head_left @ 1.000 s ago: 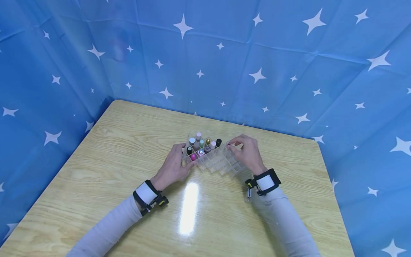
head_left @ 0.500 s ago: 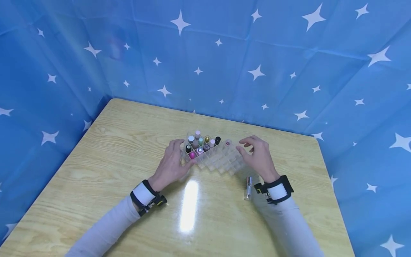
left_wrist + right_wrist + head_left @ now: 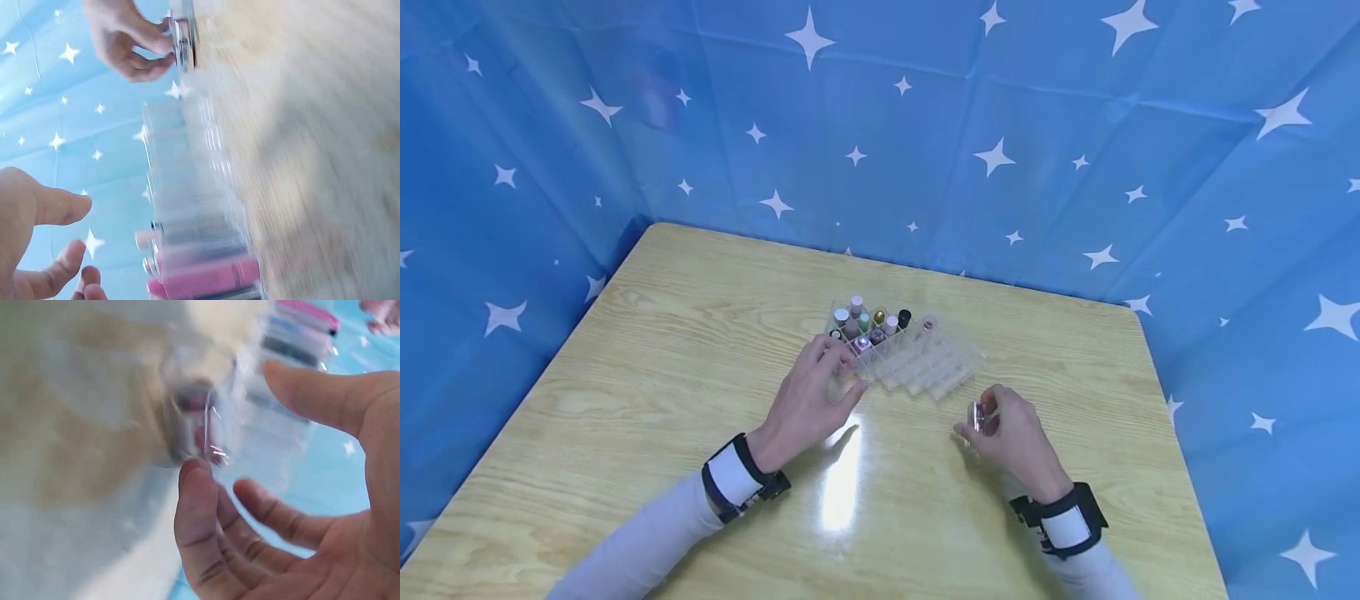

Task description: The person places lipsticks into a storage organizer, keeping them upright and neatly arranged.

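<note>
A clear cosmetic tube with a shiny silvery part point(image 3: 976, 414) lies on the table. My right hand point(image 3: 1018, 442) is at it, fingertips right by its end and the thumb apart from it in the right wrist view. Left of there stands a clear slotted organizer point(image 3: 940, 362); capped lipstick-like tubes fill its left part, including a bright pink one point(image 3: 206, 279). A lone tube with a dark reddish top point(image 3: 928, 323) sits in its back right part. My left hand point(image 3: 805, 400) hovers by the organizer's front left corner, fingers loosely bent, holding nothing.
The light wooden table point(image 3: 715, 300) reaches back to a blue star-printed curtain point(image 3: 910, 192). A bright light reflection point(image 3: 840, 487) lies on the tabletop in front of the organizer.
My right hand has left the organizer's right end and come down toward me to the clear tube. My left hand has let go of the organizer's left side and drawn back slightly.
</note>
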Tool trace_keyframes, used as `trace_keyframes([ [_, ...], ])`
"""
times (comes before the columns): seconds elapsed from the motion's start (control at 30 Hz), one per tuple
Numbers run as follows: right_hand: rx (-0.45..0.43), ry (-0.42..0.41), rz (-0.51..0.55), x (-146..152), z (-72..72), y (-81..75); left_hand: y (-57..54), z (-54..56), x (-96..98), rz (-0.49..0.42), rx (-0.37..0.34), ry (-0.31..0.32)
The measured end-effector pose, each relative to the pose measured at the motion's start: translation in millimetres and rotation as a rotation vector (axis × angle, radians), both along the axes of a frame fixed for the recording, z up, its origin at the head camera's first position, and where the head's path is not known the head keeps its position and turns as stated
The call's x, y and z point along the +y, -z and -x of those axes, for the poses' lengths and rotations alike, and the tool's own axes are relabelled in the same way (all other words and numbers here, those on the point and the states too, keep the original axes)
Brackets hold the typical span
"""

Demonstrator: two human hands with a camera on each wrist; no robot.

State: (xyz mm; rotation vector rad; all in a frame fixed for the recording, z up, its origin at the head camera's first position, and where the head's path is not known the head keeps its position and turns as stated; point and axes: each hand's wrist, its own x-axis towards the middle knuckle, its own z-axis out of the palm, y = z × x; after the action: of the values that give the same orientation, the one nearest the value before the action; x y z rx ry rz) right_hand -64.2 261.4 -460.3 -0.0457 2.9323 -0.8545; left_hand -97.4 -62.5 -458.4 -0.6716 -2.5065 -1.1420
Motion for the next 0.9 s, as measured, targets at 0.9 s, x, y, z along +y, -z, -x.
trace_keyframes([
  [0.9, 0.148, -0.180, 0.002, -18, -28.2, -9.5, 14.4, -17.1, 66.1, 0.244, -0.140, 0.422],
])
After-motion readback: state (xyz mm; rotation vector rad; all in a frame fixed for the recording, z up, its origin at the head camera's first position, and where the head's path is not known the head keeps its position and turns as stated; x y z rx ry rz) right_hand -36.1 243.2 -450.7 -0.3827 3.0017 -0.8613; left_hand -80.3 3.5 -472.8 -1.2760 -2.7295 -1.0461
